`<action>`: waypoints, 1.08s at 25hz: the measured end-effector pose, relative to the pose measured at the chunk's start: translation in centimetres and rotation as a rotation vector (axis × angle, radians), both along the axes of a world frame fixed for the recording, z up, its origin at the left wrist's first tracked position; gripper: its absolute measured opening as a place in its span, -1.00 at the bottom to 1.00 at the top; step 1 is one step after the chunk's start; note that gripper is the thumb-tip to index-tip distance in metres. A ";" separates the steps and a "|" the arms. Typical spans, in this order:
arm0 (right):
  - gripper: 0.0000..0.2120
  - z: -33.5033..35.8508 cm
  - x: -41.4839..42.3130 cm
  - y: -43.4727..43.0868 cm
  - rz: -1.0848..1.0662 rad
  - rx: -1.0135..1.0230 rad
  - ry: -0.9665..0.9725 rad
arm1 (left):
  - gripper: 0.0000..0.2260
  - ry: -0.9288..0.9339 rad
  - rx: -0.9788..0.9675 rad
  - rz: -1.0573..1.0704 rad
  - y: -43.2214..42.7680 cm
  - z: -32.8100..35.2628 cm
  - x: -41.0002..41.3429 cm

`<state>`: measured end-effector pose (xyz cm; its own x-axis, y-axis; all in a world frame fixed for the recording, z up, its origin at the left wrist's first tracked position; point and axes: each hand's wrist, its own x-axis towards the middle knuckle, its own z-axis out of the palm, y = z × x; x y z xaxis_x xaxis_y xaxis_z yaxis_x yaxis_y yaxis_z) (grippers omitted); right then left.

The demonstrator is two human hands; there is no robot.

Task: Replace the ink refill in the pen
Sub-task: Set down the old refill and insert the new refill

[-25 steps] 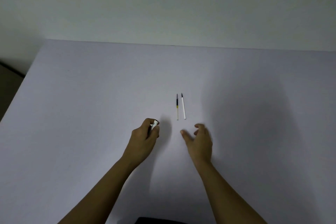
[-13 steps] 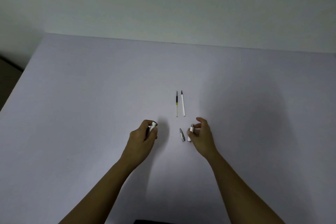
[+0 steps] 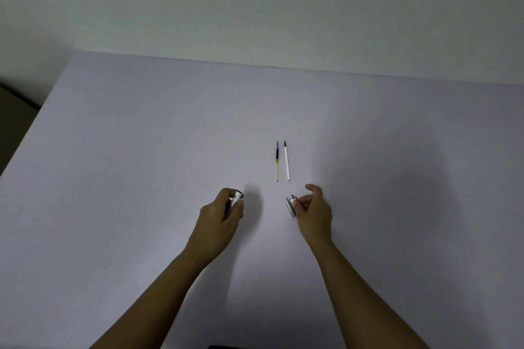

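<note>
Two thin refills lie side by side on the table (image 3: 141, 178), tips pointing away from me: the left refill (image 3: 277, 163) has a black and yellow section, the right refill (image 3: 287, 161) is plain white. My left hand (image 3: 221, 215) is closed around a white pen barrel (image 3: 236, 198), whose open end sticks out above the fist. My right hand (image 3: 313, 211) pinches a small white pen part (image 3: 294, 201) between thumb and fingers. A silver pen tip piece (image 3: 290, 207) lies on the table just left of those fingers.
The pale table runs back to a plain wall (image 3: 255, 8). Its left edge (image 3: 31, 133) drops to a dark floor. A dark object (image 3: 226, 346) shows at the bottom edge of the view.
My right hand went from open and flat near the table to pinching the small white part. The silver tip piece came into view beside it. My left hand stayed put.
</note>
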<state>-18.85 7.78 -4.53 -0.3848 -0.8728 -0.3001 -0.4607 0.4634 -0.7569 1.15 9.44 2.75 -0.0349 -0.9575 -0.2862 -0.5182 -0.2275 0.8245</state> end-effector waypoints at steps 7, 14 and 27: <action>-0.70 -0.2 -0.7 0.0 0.014 0.020 0.024 | -0.92 -0.005 0.003 0.001 0.1 0.0 0.0; -0.85 1.5 -0.3 -3.4 0.092 -0.113 0.158 | -0.89 0.018 -0.002 0.015 0.0 0.1 0.7; -0.83 1.9 6.0 -10.5 0.383 0.100 0.564 | -0.85 0.037 -0.066 0.062 -0.3 0.9 3.6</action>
